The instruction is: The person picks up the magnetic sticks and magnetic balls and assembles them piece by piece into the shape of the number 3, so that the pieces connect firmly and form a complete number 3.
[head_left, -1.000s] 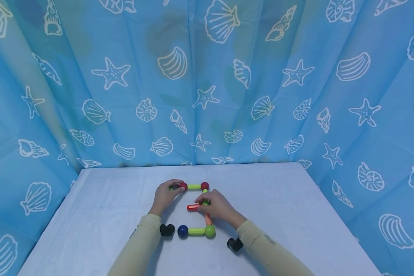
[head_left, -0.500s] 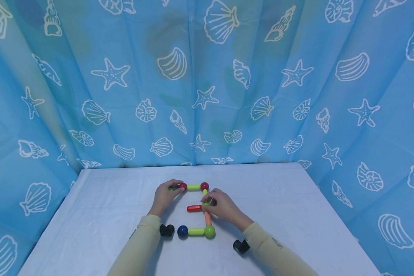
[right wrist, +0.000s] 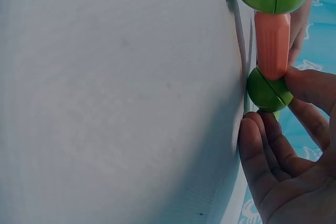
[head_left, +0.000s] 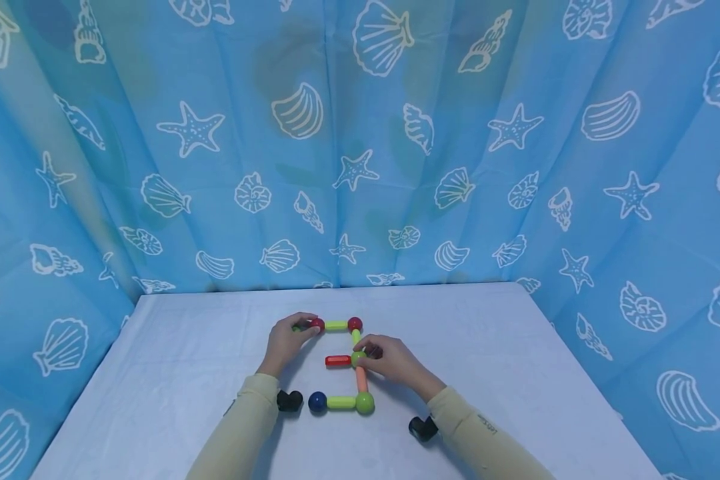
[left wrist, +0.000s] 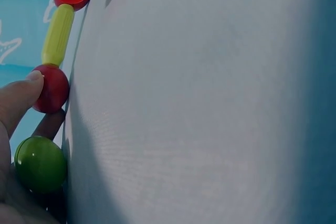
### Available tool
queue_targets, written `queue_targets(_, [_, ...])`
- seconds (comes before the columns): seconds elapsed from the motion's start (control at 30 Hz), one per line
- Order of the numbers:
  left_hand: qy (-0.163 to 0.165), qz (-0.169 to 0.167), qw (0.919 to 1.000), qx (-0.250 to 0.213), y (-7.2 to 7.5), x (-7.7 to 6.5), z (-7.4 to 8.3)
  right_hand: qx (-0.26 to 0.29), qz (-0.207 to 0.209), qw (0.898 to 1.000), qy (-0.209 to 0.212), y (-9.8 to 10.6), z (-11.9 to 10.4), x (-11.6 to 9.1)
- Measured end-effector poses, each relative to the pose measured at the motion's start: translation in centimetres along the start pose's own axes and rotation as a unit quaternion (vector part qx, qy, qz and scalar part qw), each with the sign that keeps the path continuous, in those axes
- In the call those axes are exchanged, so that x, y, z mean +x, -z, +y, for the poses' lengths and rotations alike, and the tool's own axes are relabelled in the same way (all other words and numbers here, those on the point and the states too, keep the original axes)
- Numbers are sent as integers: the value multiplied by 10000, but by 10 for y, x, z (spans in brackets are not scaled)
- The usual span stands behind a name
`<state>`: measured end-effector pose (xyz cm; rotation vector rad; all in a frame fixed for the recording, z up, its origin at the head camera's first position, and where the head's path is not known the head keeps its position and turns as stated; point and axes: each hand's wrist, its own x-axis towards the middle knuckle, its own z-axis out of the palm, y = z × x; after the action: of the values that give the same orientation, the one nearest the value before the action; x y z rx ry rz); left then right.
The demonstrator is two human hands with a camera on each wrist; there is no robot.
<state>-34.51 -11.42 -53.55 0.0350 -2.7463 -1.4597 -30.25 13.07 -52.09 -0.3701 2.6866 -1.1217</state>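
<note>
Magnetic rods and balls lie joined on the table. My left hand (head_left: 285, 341) pinches the far-left red ball (left wrist: 52, 87) between thumb and finger; a loose-looking green ball (left wrist: 41, 164) sits under its palm. A yellow-green rod (head_left: 336, 326) runs from that red ball to another red ball (head_left: 355, 324). My right hand (head_left: 393, 360) pinches the middle green ball (right wrist: 269, 88) with thumb and fingers. From it a red rod (head_left: 337, 361) points left, and an orange rod (head_left: 362, 381) leads to a near green ball (head_left: 365, 403).
At the near side, another yellow-green rod (head_left: 341, 403) ends in a dark blue ball (head_left: 318, 403). Black wrist-worn devices (head_left: 423, 429) show beside both sleeves. A white cloth covers the table (head_left: 486, 347), with a blue seashell curtain (head_left: 360, 133) behind.
My right hand has slid slightly right and toward me, off the red rod's end, uncovering where it meets the middle green ball. My left hand has stayed in place.
</note>
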Motion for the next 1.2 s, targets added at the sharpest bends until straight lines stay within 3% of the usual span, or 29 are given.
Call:
queue_targets(0.5, [122, -201, 9997, -15, 11, 0, -9, 96, -3, 9999, -32, -1, -3, -2])
queue_targets(1.2, [52, 75, 10000, 11, 36, -18, -31, 136, 26, 9999, 63, 0, -2, -3])
